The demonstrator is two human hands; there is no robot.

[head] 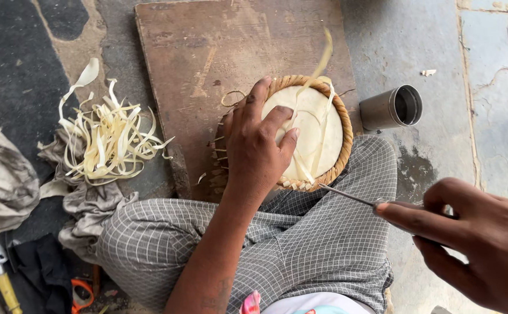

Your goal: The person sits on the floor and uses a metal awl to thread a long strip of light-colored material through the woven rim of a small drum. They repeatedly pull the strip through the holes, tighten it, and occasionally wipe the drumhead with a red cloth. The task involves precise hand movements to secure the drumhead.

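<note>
My left hand (258, 145) presses down on a round woven basket piece (315, 131), pale in the middle with a tan braided rim, which rests on my knee and on a wooden board (207, 52). Pale strips (321, 70) stick up from its top edge. My right hand (469, 238) holds a thin metal needle tool (347, 195), whose tip points at the lower rim of the basket piece. My checked grey trousers (300, 238) fill the lower middle.
A heap of pale strips (106, 139) lies left of the board on grey cloth (4, 174). A metal cup (392, 107) lies on its side at the right on the stone floor. Tools with yellow and orange handles (4, 285) sit at the lower left.
</note>
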